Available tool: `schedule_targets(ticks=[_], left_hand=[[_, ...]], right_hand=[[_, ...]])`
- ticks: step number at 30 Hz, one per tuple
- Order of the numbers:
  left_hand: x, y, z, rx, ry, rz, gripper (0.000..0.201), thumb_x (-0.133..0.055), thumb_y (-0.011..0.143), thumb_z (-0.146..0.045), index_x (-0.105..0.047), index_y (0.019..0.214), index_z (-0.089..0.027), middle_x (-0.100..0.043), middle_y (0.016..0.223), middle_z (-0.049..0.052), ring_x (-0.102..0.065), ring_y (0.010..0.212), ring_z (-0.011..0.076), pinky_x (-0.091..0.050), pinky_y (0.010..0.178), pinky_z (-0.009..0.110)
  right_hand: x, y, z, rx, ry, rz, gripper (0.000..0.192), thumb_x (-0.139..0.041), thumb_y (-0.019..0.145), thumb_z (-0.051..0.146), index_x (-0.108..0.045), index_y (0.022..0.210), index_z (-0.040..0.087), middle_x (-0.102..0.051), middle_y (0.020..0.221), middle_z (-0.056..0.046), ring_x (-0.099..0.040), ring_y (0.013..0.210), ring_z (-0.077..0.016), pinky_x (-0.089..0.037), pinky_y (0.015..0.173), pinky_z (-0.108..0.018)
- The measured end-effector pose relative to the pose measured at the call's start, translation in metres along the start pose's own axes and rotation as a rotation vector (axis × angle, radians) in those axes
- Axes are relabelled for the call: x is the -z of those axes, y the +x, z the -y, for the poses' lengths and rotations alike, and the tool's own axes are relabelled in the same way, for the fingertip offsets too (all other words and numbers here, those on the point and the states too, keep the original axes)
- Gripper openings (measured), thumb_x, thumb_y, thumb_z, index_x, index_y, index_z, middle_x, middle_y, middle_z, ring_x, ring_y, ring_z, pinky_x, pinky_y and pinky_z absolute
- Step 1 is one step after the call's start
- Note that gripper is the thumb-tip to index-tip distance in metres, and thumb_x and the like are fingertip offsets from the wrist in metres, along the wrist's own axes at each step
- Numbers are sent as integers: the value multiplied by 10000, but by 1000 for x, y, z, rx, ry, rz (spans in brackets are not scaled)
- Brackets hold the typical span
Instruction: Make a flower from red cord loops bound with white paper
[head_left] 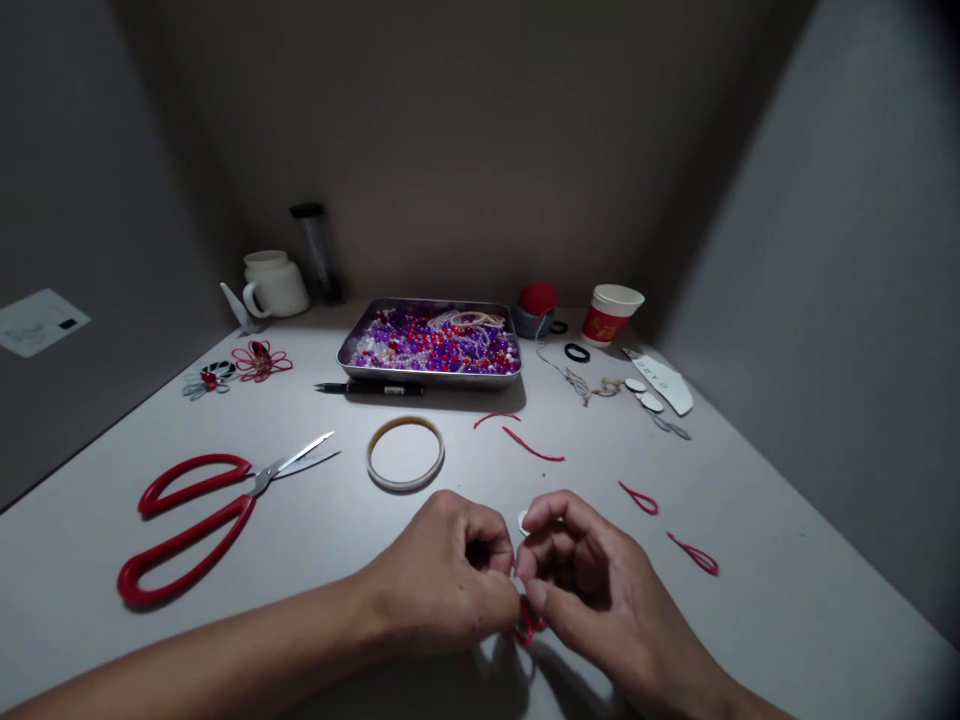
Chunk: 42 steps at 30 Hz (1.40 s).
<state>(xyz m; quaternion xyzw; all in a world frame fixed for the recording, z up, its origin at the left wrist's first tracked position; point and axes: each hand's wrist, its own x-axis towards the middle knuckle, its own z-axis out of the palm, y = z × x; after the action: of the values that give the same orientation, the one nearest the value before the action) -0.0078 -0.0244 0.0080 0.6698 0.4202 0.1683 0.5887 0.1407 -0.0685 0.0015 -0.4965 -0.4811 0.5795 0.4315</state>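
Observation:
My left hand (457, 580) is closed in a pinch at the front middle of the table, on a small piece with red cord loops (527, 628). Opposite it, my right hand (592, 580) curls its fingers in, the thumb tip against the same piece. A pale bit shows between the fingertips; most of the piece is hidden by the hands. Just behind the right fingers a small white disc (523, 522) peeks out. To the right lie two red cord loops (639, 497) apart from each other. Two loose red cord ends (533, 445) lie beyond the hands.
Red-handled scissors (259, 482) lie at left, blades pointing away. Nearby are a tape roll (405, 484) and a pen (375, 389). A metal tray (427, 377) of beads stands behind, with a paper cup (609, 315) and white mug (276, 285) farther back. Wire flowers (261, 361) sit left.

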Motion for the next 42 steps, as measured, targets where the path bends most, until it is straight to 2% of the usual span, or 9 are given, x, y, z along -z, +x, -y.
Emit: schedule_targets(ticks=[4,8,13,17,23,28,31,35,42], left_hand=[[-1,0,1,-95,100,-233,98,-493,637,-117,-502,543,-141,-439,470,-41,-351,430,65,-264,397,184],[1,-2,6,-623,446,-560,129,-508,699,-97,-563,584,-116,-506,523,16,-424,462,96,-308,449,225],[3,-4,14,-1027,839,-617,124,-510,680,-25,-605,675,-105,-556,551,62,-435,477,137,-293,448,260],[0,-6,18,-1131,1095,-553,139,-485,707,-62,-611,685,-115,-544,508,57,-405,459,167,-235,450,298],[-5,-10,16,-1107,1171,-547,305,-325,818,-85,-596,686,-129,-560,540,63,-433,468,178,-248,470,311],[-6,-15,16,-1050,1180,-471,229,-378,803,-96,-602,764,-118,-593,611,72,-514,554,185,-331,509,299],[-6,-15,10,-758,829,-469,123,-470,771,-133,-592,781,-122,-589,640,56,-507,545,147,-356,501,259],[-7,-9,-5,-23,60,-256,192,-492,788,-290,-573,720,-130,-501,539,-16,-418,448,87,-311,412,194],[-5,-1,-4,97,-307,-109,250,-582,707,-341,-506,596,-130,-367,447,-74,-255,405,44,-162,390,186]], right_hand=[[8,1,-4,16,124,-75,190,-643,710,285,-504,789,182,-559,638,17,-521,520,-113,-455,479,-244],[14,2,-6,-34,135,-93,291,-642,714,411,-560,642,142,-521,472,19,-478,408,-75,-369,385,-170],[7,2,-3,-262,209,12,314,-687,639,420,-631,676,114,-588,559,-17,-474,398,-54,-330,324,-125],[4,3,-4,-276,197,19,279,-709,614,368,-620,708,121,-525,479,28,-451,387,-62,-366,320,-140],[4,3,-6,-275,118,-3,238,-650,686,351,-583,682,123,-521,438,40,-427,325,-43,-334,329,-144],[5,4,-6,-232,132,-74,158,-587,729,284,-545,659,149,-538,434,40,-453,330,-49,-324,350,-147],[7,5,-3,-159,110,-132,158,-606,717,290,-538,659,159,-528,425,51,-475,340,-61,-353,366,-159],[7,5,1,-126,18,-107,165,-615,703,296,-553,647,154,-526,417,39,-465,344,-72,-368,371,-184],[6,1,-3,-168,40,17,200,-607,698,330,-590,719,131,-512,452,32,-446,381,-84,-391,391,-218]])
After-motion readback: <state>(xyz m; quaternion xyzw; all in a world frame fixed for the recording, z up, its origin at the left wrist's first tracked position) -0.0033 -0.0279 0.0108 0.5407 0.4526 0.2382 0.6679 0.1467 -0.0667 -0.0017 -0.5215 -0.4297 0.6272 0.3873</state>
